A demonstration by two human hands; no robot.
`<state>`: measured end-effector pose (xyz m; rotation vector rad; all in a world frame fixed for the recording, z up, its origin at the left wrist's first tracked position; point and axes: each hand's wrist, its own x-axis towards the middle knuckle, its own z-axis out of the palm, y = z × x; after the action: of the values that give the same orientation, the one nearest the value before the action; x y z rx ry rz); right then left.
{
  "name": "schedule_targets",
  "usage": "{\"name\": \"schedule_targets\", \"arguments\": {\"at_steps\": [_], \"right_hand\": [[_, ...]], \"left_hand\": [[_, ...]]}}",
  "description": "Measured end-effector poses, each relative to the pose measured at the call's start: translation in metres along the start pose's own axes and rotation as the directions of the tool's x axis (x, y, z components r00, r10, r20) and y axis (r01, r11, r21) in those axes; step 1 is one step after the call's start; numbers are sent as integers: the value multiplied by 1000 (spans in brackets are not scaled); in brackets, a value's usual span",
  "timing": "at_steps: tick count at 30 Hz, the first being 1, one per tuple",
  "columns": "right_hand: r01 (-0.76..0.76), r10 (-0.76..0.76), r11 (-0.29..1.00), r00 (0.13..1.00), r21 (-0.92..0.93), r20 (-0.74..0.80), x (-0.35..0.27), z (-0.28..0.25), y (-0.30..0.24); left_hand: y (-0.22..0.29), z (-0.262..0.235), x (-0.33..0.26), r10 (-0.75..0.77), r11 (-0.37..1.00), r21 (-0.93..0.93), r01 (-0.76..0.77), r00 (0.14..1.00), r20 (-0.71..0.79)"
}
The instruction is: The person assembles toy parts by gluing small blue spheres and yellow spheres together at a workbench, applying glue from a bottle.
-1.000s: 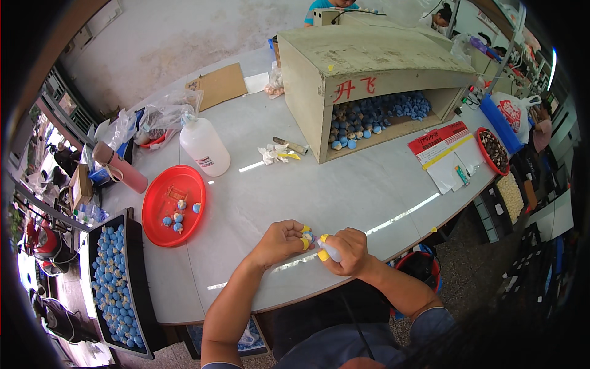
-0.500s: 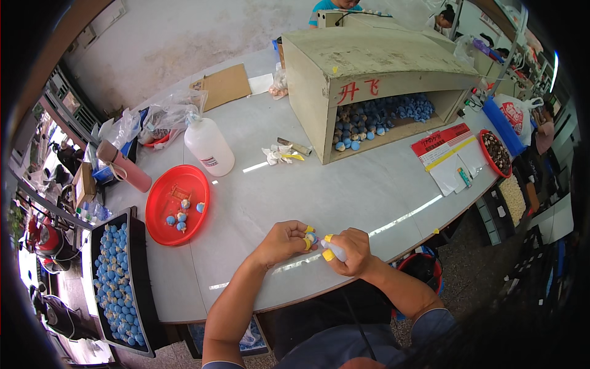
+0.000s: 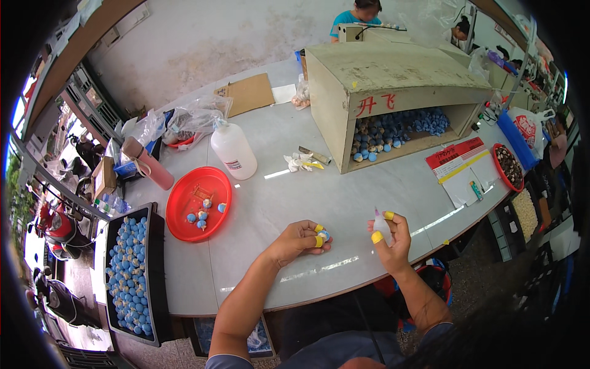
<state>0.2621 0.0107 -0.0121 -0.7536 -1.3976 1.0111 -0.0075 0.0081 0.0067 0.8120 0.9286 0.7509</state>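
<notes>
In the head camera's view, looking down, two bare hands with yellow finger covers work above the near edge of a pale grey bench point(image 3: 264, 203). The left hand point(image 3: 292, 242), near the middle, has its fingers curled and pinches a small blue-and-cream ball point(image 3: 325, 235) between thumb and fingertips. The right hand point(image 3: 395, 245), well apart to the right, grips a small translucent squeeze bottle point(image 3: 380, 222) between thumb and fingers, its purplish tip pointing up. Left of the hands, a round red tray point(image 3: 176, 216) holds a few similar blue balls point(image 3: 203, 216); beside it, farther left, a black rectangular bin point(image 3: 161, 277) is filled with many more. Behind the red tray stand a white plastic bottle point(image 3: 234, 152) and a tilted pink tumbler point(image 3: 149, 165). Crumpled tissue point(image 3: 299, 162) lies beyond the hands, near an open-fronted cream box point(image 3: 330, 101) with blue pieces point(image 3: 393, 129) inside. To its right are a red-and-white printed sheet point(image 3: 456, 161) and a red bowl point(image 3: 520, 182) of dark bits. Behind the box sits a person in turquoise point(image 3: 344, 21).
</notes>
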Motion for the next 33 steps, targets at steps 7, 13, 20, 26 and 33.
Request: {"name": "schedule_targets", "arguments": {"at_steps": [7,13,20,26,33], "right_hand": [[-167,43,900,953,-403,-301,2,-130,11],[-338,-141,769,737,-542,-661,9,-237,30],[-477,-222,654,621,-587,-752,10,-313,26],[-583,-103,598,625,-550,-774,27,-299,26],[-153,-561,352,756,-924,-338,41,-229,16]], "left_hand": [[2,8,5,4,1000,-7,-4,1000,25],[5,2,-4,26,999,-33,-30,994,-104],[0,10,5,74,996,-52,-79,993,-87],[-1,8,2,58,996,-62,-67,990,-125],[2,8,4,44,994,-89,-58,988,-145]]}}
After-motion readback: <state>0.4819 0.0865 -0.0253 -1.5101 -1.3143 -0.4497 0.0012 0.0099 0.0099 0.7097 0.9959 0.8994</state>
